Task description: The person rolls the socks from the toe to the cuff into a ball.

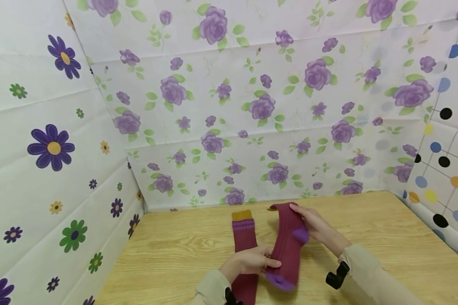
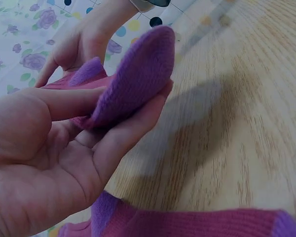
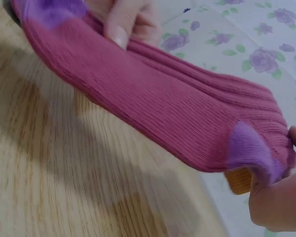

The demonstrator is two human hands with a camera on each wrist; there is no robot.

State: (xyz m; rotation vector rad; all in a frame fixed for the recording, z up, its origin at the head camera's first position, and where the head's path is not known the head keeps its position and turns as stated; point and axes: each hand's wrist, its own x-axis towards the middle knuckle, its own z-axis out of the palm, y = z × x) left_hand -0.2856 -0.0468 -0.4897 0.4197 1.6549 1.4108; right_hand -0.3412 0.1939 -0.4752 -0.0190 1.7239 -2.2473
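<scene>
A maroon ribbed sock (image 1: 288,250) with purple heel and toe is held above the table between both hands. My left hand (image 1: 252,260) pinches it near the purple toe, thumb on top and fingers beneath, as the left wrist view shows. Near the heel and leg, my right hand (image 1: 320,226) grips the other end; the mustard cuff (image 3: 238,181) hangs beyond it in the right wrist view. A second matching sock (image 1: 244,235) lies flat on the table, mustard cuff toward the back, partly hidden under my left hand and forearm.
The wood-grain table (image 1: 183,250) meets a floral sheet (image 1: 221,106) along its back edge. A sheet with large daisies (image 1: 51,148) hangs on the left, and one with coloured dots (image 1: 446,161) on the right. Each wrist wears a black device (image 1: 337,275).
</scene>
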